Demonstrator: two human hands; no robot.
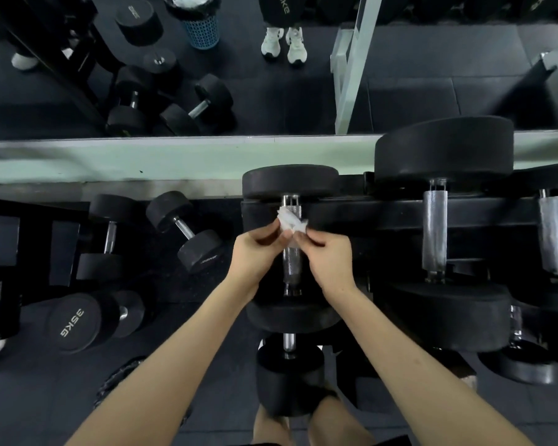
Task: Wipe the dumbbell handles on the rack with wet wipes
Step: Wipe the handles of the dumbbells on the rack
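A black dumbbell lies on the rack (345,217) straight ahead, its knurled metal handle (291,265) running away from me. Just above that handle both hands hold a crumpled white wet wipe (291,222). My left hand (258,249) pinches the wipe's left side and my right hand (327,255) pinches its right side. To the right on the rack sit a larger dumbbell with a silver handle (435,231) and another handle (555,236) at the frame's edge. A smaller dumbbell's handle (289,342) shows on the tier below.
A mirror (271,75) behind the rack reflects floor dumbbells, a blue bin and white shoes. Loose dumbbells lie on the dark mat at left, one marked 35KG (75,321), another near the rack (187,231). A pale green ledge (110,159) runs along the wall.
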